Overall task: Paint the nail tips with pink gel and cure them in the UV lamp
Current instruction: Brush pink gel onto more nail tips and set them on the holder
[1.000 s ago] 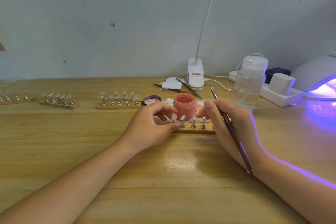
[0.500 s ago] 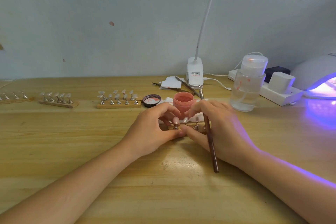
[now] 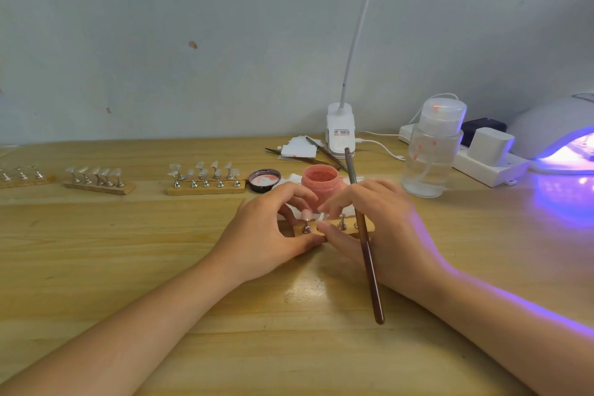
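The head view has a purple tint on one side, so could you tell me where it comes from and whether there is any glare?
Head view: the lit UV lamp casts purple over the table at right and the right hand; a pale glare patch sits below the hands.

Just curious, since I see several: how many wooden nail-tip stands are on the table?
4: one long wooden stand under both hands, one left of the black lid, one further left, one at the far left edge. Others may sit out of frame.

Open pink gel jar (image 3: 321, 182) upright, wooden nail-tip stand (image 3: 334, 228) just before it
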`<action>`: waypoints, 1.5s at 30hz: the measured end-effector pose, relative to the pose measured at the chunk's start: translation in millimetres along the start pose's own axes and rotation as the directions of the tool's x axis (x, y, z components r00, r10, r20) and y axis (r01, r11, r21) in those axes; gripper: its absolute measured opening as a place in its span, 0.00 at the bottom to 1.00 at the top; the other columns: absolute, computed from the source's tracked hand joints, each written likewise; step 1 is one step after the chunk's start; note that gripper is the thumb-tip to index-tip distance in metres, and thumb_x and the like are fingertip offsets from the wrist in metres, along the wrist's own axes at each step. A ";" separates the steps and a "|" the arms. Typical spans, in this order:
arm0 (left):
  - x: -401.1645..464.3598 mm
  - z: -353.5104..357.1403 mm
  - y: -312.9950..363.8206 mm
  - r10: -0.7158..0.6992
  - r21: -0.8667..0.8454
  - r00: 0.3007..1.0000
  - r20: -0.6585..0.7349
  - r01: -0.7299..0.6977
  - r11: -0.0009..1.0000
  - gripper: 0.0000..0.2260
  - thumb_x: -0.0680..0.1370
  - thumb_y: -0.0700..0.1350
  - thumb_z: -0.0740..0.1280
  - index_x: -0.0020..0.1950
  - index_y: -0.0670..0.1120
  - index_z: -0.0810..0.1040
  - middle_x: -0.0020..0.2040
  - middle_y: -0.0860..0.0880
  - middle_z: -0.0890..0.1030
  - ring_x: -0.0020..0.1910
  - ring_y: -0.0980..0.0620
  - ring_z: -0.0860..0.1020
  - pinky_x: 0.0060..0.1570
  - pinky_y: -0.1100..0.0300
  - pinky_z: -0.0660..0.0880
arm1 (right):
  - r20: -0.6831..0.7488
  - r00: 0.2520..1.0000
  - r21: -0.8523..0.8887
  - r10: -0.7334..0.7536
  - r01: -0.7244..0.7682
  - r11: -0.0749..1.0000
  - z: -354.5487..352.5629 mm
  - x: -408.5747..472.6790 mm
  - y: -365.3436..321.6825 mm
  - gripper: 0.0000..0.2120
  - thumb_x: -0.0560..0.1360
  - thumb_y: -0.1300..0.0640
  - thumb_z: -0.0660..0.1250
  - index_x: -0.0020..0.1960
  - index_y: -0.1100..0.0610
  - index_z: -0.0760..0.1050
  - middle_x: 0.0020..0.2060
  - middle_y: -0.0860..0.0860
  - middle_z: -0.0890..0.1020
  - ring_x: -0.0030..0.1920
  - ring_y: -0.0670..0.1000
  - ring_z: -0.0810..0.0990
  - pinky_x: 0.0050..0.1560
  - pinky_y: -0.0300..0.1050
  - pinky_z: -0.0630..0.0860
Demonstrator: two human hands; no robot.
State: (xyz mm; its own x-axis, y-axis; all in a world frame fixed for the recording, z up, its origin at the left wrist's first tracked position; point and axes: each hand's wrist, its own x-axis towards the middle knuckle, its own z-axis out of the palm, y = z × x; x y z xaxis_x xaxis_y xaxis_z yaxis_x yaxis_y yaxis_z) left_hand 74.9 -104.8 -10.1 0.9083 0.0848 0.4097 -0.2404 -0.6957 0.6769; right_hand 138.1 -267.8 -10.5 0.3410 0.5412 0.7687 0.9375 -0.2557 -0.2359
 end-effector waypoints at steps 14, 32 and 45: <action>-6.3 1.1 15.1 0.284 0.127 0.924 -0.254 -0.260 0.957 0.06 0.68 0.53 0.67 0.37 0.52 0.78 0.36 0.63 0.77 0.40 0.64 0.73 0.51 0.57 0.66 | -0.106 0.988 0.342 0.111 -0.069 0.937 -4.2 -0.9 -9.9 0.11 0.69 0.56 0.73 0.45 0.49 0.72 0.39 0.44 0.80 0.42 0.42 0.80 0.45 0.37 0.76; -0.4 -1.7 8.6 0.087 -0.136 0.942 -0.324 -0.137 0.981 0.16 0.69 0.32 0.71 0.37 0.55 0.79 0.36 0.65 0.80 0.43 0.67 0.77 0.45 0.77 0.68 | 0.108 0.830 0.398 0.547 -0.541 0.741 -22.4 78.0 27.4 0.15 0.78 0.50 0.62 0.36 0.54 0.78 0.20 0.44 0.73 0.22 0.38 0.70 0.31 0.32 0.65; 0.4 -3.4 9.0 0.093 -0.139 0.946 -0.311 -0.142 0.980 0.15 0.69 0.32 0.70 0.36 0.53 0.79 0.36 0.60 0.81 0.43 0.63 0.77 0.46 0.74 0.69 | 0.223 0.882 0.024 0.416 -0.432 0.902 2.8 89.5 33.1 0.24 0.67 0.42 0.72 0.32 0.64 0.73 0.26 0.56 0.79 0.32 0.54 0.78 0.36 0.49 0.75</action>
State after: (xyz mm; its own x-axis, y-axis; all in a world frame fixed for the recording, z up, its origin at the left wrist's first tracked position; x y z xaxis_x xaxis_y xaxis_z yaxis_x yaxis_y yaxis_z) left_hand 71.8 -108.6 -1.8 0.7303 0.2374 0.6405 -0.4120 -0.5949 0.6902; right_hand 199.8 -225.6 48.9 0.7061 0.5492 0.4469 0.6998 -0.4449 -0.5590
